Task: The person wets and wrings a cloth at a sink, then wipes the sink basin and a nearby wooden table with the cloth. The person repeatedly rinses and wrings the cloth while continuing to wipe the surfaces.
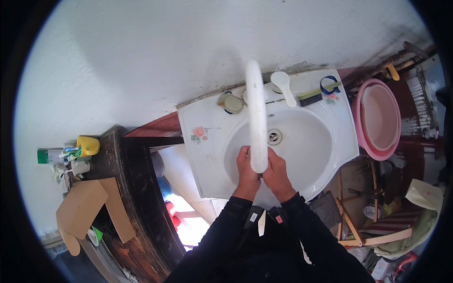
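A white washbasin [311, 141] with printed roses stands against the wall, its metal drain [274, 136] showing. A thick white curved spout [257, 113] arches over the bowl and partly covers both hands. My left hand [247, 175] and my right hand [278, 175] are close together under the spout's end, over the bowl's near side. Their fingers are curled, and whether anything lies between them is hidden. On the back ledge are a white lever handle [283, 88], a green brush [311, 97] with dark bristles and a dark blue strap, and a pale round piece [231, 103], perhaps soap.
Pink plastic basins [380, 120] are at the right of the sink. A dark wooden cabinet [141, 191] at the left bears a yellow cup [88, 146] and an open cardboard box [83, 208]. A folding wooden frame [348, 219] stands at the lower right.
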The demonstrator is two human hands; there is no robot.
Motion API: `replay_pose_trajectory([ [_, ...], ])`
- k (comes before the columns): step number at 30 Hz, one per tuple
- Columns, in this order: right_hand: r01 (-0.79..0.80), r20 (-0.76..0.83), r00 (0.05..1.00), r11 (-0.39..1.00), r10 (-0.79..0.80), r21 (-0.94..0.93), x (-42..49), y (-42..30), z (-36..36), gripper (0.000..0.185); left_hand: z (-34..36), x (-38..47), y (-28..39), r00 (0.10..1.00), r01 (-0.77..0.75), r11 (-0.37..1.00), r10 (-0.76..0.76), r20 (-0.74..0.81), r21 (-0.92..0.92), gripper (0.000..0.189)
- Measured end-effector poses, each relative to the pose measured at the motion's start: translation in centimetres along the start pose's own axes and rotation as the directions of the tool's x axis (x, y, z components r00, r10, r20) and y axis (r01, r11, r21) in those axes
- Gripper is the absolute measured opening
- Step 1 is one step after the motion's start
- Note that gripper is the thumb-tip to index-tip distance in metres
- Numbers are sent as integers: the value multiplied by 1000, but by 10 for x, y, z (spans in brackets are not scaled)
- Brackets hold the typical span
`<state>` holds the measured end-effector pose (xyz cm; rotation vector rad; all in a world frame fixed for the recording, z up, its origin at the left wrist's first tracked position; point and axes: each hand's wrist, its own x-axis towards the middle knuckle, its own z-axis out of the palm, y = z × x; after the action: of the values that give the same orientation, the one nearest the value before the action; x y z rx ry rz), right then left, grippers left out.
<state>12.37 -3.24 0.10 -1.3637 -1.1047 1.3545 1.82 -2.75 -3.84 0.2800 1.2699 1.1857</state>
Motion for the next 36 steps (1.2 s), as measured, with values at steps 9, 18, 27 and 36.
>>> replay_pose_trajectory([
  [9,134,-111,984,989,-141,-65,16,16,0,47,13,-13,-20,997,53,982,-43,56,-179,46],
  [18,72,66,996,993,-66,-91,15,-10,11,53,0,-5,-9,959,-70,989,102,265,-128,54],
  [27,178,91,982,970,-164,-165,3,-10,8,53,12,7,1,976,80,962,-22,218,-262,63],
  [36,276,109,957,959,-268,-63,0,-17,11,57,10,0,-1,985,17,943,40,166,-333,58],
])
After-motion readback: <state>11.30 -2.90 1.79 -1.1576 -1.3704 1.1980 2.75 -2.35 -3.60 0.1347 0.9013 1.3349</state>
